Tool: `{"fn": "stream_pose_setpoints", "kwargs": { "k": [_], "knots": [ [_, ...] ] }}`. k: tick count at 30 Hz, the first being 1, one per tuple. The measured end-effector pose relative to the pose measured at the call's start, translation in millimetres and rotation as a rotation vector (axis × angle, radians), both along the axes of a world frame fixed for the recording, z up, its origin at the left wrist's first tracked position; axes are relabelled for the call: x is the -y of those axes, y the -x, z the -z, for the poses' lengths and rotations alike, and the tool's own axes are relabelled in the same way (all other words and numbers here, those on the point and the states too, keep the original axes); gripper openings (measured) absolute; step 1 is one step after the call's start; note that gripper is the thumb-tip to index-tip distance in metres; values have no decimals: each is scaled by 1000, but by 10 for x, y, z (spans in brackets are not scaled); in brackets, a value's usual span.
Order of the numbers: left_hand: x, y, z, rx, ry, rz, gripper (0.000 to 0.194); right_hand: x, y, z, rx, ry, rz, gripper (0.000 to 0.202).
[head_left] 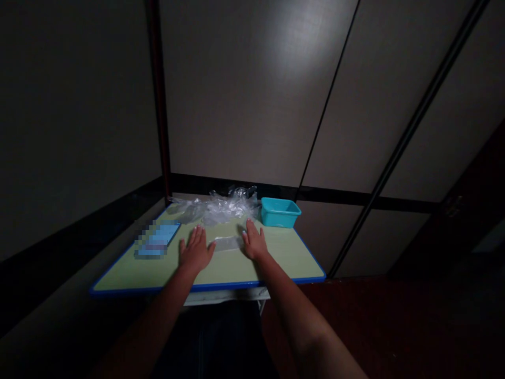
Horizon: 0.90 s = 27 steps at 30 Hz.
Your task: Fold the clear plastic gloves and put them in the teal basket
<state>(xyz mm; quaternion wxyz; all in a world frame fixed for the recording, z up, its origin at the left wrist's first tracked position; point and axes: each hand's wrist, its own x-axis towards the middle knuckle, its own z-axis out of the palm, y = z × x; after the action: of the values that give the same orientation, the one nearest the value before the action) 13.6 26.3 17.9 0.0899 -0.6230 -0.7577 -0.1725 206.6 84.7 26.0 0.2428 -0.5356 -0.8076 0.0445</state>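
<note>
A flat, folded strip of clear plastic lies on the pale yellow-green table between my two hands. My left hand rests open at the strip's left end, its fingers spread and its thumb toward the plastic. At the right end is my right hand, also open, with its thumb side near the strip. Neither hand is closed round anything. Behind them a loose heap of crumpled clear plastic spreads along the back of the table.
A turquoise basket stands at the back right corner of the table. Toward the left edge lies a phone-like flat object, partly blurred out. Panelled walls rise behind and to the left of the blue-edged table.
</note>
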Motion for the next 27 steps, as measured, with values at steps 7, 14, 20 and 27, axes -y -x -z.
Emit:
{"fn": "stream_pose_setpoints", "kwargs": {
  "k": [7,14,20,27],
  "knots": [
    [28,-57,-14,-14,-77,41,59,126,342,-8,172,72,-114,59],
    [-49,-504,-59,58,85,418,58,45,331,27,420,183,-206,67],
    [-239,-785,-116,268,154,318,61,1,310,70,417,130,-177,75],
    [-104,-575,-177,113,-192,139,62,57,278,29,-31,107,-9,57]
  ]
}}
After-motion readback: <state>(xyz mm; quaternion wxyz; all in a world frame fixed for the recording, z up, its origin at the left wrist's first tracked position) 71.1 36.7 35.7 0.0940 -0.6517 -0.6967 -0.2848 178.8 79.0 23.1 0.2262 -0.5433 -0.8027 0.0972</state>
